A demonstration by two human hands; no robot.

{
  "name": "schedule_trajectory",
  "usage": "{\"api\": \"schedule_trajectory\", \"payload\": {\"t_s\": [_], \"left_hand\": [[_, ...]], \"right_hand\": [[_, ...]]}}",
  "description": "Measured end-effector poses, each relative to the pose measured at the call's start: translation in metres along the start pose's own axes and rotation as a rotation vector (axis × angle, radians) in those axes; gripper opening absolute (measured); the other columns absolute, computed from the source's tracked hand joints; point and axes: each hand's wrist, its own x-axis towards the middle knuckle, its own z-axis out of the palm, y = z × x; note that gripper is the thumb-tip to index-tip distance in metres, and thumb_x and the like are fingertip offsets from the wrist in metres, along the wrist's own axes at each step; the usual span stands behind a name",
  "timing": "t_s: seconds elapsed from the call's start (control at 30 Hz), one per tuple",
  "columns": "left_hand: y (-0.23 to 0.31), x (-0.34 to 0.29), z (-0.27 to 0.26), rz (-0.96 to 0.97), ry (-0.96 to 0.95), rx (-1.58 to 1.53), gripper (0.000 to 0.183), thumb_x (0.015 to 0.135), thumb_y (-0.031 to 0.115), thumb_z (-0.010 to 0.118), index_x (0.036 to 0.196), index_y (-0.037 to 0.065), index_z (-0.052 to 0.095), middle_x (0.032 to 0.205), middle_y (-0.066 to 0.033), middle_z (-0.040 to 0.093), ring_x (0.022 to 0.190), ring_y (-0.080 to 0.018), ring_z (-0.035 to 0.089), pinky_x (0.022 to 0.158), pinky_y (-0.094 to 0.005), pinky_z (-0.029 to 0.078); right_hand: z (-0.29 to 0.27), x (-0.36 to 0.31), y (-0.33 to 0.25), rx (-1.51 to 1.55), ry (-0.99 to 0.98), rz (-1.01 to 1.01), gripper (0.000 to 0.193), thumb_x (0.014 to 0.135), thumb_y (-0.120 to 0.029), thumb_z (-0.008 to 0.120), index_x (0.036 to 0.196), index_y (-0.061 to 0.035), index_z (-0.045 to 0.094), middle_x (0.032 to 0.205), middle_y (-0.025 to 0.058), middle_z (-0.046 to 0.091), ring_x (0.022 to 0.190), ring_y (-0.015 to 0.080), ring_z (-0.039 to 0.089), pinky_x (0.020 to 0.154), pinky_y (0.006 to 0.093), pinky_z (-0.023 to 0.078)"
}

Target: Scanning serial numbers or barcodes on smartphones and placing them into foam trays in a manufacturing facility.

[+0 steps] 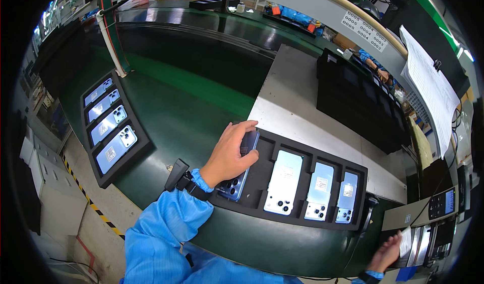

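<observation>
My left hand point(233, 150) is closed round the edges of a blue smartphone point(233, 187), tilted on its side at the left end of a black foam tray point(247, 203). Its camera lenses show below my palm. Three more phones lie back-up in the tray: a pale one point(284, 183), a light blue one point(320, 191) and another blue one point(347, 196), each with a white label. At the lower right my right hand point(387, 251), slightly blurred, has its fingers closed on a white label strip point(405, 241) at the front of a label printer point(421, 211).
A second black tray point(143, 145) with several labelled phones lies on the green bench at left. Dark stacked trays point(353, 102) stand behind on a grey surface point(290, 90). Clipped papers point(433, 87) hang at right. Across the bench another person's hand point(383, 76) shows.
</observation>
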Motion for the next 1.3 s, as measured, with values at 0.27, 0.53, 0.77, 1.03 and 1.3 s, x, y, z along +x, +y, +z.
{"api": "schedule_trajectory", "payload": {"t_s": [0.27,0.53,0.77,1.03,1.3], "left_hand": [[-0.012,-0.002,-0.004,-0.063,0.07,-0.263,0.063,0.078,0.003,0.061,0.138,-0.002,0.044,0.133,-0.0191,0.054,0.13,-0.0302,0.05,0.114,-0.0383,0.034],[-0.004,0.001,0.006,0.033,-0.018,0.093,0.069,0.078,0.018,0.069,0.14,0.002,0.044,0.142,-0.0219,0.045,0.135,-0.0392,0.042,0.113,-0.0435,0.034],[0.012,-0.003,0.01,0.056,-0.148,0.573,0.073,0.076,0.029,0.075,0.14,0.008,0.047,0.151,-0.0211,0.037,0.141,-0.0405,0.034,0.114,-0.0488,0.033],[-0.019,0.0,0.006,-0.353,0.079,0.005,0.06,0.09,0.019,0.065,0.142,0.002,0.039,0.123,-0.0238,0.061,0.114,-0.037,0.06,0.1,-0.0391,0.045],[-0.073,-0.002,-0.038,-0.566,0.065,-0.795,0.039,0.096,0.01,0.051,0.134,0.002,0.05,0.12,-0.0112,0.064,0.107,-0.0203,0.064,0.094,-0.0331,0.053]], "right_hand": [[0.181,-0.194,-0.005,-0.722,-1.561,0.397,0.028,0.103,-0.027,0.053,0.101,-0.003,0.067,0.07,0.0017,0.064,0.054,0.0087,0.06,0.044,0.0214,0.044],[0.223,-0.284,0.029,-0.891,-1.854,-0.404,0.033,0.092,-0.029,0.069,0.085,0.0033,0.069,0.067,0.0124,0.07,0.054,0.0208,0.065,0.057,0.0368,0.052],[0.136,-0.173,0.013,-0.775,-0.873,-0.647,0.037,0.083,-0.025,0.075,0.11,-0.0006,0.066,0.103,0.0198,0.067,0.099,0.0342,0.064,0.088,0.0421,0.051],[0.078,-0.095,0.035,-0.977,-0.622,-0.25,0.079,0.083,-0.031,0.073,0.143,0.0102,0.042,0.131,0.0331,0.057,0.125,0.0401,0.057,0.106,0.0401,0.044],[0.072,-0.091,-0.016,0.464,-1.003,0.617,0.045,0.096,-0.029,0.061,0.128,0.0025,0.06,0.125,0.0132,0.067,0.116,0.0272,0.064,0.104,0.0437,0.046]]}}
